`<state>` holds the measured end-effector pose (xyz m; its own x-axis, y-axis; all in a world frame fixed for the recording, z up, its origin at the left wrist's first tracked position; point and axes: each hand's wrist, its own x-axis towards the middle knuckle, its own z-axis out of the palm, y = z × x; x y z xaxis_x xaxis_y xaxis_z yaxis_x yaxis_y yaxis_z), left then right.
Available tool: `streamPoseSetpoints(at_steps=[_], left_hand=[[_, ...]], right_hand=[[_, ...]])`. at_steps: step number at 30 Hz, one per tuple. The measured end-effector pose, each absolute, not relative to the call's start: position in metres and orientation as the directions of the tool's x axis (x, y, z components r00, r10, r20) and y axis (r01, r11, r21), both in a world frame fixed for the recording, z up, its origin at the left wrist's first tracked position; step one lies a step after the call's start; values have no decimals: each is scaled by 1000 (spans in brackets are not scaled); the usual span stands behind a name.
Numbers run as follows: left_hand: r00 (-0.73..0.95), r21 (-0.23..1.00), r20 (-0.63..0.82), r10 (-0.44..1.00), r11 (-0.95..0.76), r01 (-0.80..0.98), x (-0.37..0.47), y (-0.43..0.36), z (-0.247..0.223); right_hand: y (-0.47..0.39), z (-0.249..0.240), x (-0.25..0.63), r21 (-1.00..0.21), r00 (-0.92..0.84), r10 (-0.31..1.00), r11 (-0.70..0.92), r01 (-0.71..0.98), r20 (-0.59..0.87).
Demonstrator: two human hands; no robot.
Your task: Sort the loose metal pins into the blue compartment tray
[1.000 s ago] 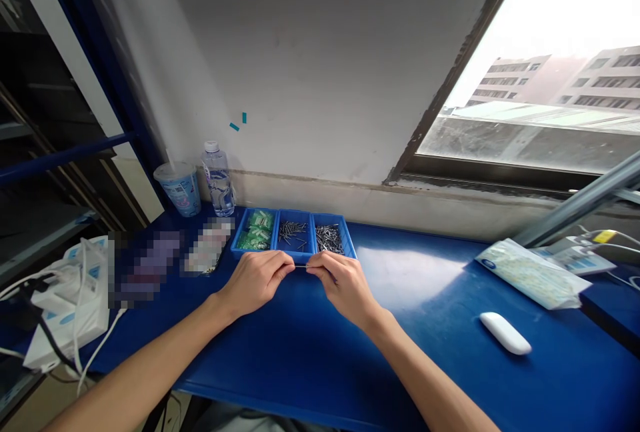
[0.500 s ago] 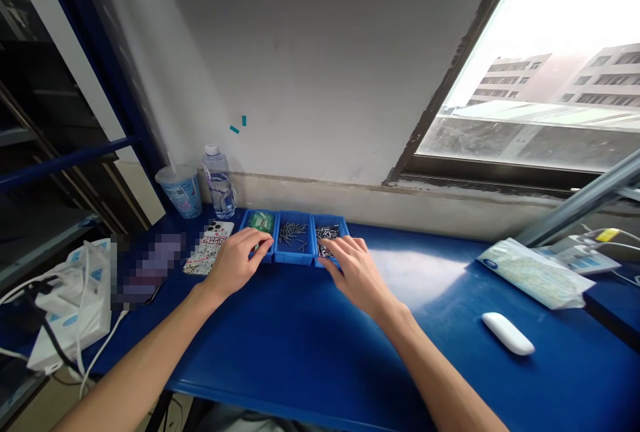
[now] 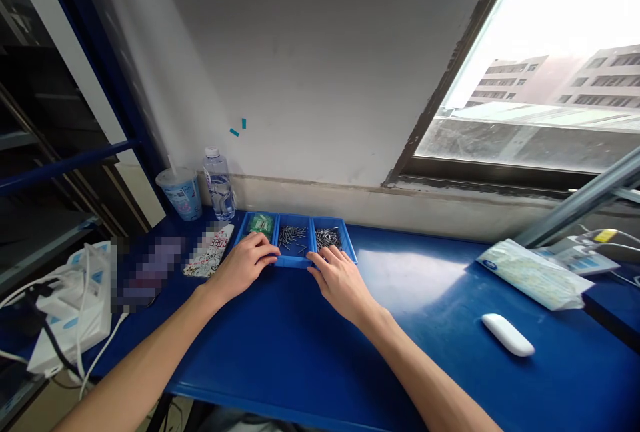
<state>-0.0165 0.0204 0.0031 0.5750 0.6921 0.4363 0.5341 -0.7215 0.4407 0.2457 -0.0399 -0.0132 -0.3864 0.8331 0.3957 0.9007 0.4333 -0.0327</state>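
Three blue plastic bins stand side by side against the wall. The left bin (image 3: 275, 217) holds green pieces in clear plastic. Loose screws (image 3: 294, 237) lie in the middle bin (image 3: 295, 262), and more metal screws (image 3: 327, 237) fill the right bin (image 3: 349, 239). My left hand (image 3: 246, 260) has its fingers bent over the front wall of the left bin, its thumb pointing toward the middle one. Over the front of the right bin curls my right hand (image 3: 343, 279), fingertips at the screws and thumb by the middle bin's corner. Both hands partly hide the front walls they hold.
Left of the bins lie a patterned phone (image 3: 207, 255), a water bottle (image 3: 219, 185) and a plastic cup (image 3: 180, 195). A power strip (image 3: 75, 312) with cables sits far left. On the right are a white mouse (image 3: 507, 335) and a tissue pack (image 3: 535, 273).
My right hand has moved left and slightly down, to the right bin's front-left corner. My left hand has shifted slightly right. The outer bins now sit a little differently beside the middle one.
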Motion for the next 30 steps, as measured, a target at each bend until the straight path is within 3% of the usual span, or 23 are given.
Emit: streamPoseSetpoints(at_steps=[12,17,30], left_hand=[[586,451,435,683,-729,515,-19,20,10],[590,499,403,700,-708,499,-21,20,14],[614,464,414,672,-736,493,-20,37,9]], right_hand=[[-41,-10,246,-77,-391,832,454,888,394],[-44,-1,249,-122,-386,856,448,886,344],[-60,28,258,-242,-500,853,522,818,148]])
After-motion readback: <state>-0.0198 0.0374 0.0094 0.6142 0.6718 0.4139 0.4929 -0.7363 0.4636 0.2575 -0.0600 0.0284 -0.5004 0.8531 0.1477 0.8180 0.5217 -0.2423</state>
